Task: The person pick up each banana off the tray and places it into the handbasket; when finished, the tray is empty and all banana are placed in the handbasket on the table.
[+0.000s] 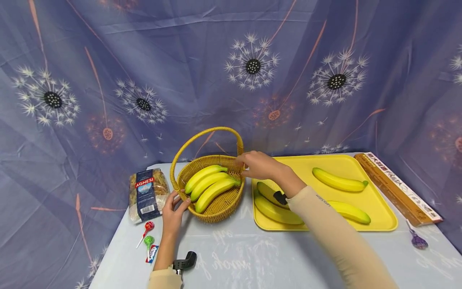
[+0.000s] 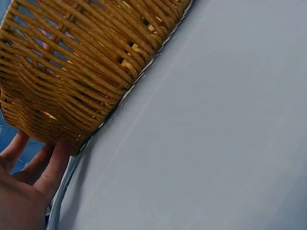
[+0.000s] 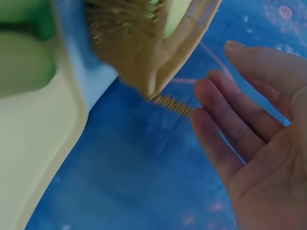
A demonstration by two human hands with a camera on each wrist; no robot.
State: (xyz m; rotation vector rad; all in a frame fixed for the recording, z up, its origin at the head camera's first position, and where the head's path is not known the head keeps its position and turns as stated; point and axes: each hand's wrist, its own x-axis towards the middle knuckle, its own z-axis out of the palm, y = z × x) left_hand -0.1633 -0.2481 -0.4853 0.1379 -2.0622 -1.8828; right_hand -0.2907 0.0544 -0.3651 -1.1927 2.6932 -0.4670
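A yellow wicker basket (image 1: 216,216) with a tall arched handle stands on the table, holding three bananas (image 1: 209,184). My left hand (image 1: 173,214) is at its left side, by the foot of the handle. In the left wrist view, the extended fingers (image 2: 53,167) touch the woven wall. My right hand (image 1: 258,164) is at the basket's right rim, near the other handle foot. The right wrist view shows this hand (image 3: 259,129) with loosely extended fingers, holding nothing. Beneath the right forearm, a yellow tray (image 1: 296,160) carries several bananas (image 1: 339,180), partly hidden by the sleeve.
Left of the basket lies a pasta bag (image 1: 146,192). In front of it are a red lollipop (image 1: 148,226), a green lollipop (image 1: 148,241) and a small wrapped candy (image 1: 152,253). A long pasta box (image 1: 397,188) and a purple lollipop (image 1: 418,241) lie right of the tray. A patterned curtain (image 1: 202,80) hangs behind.
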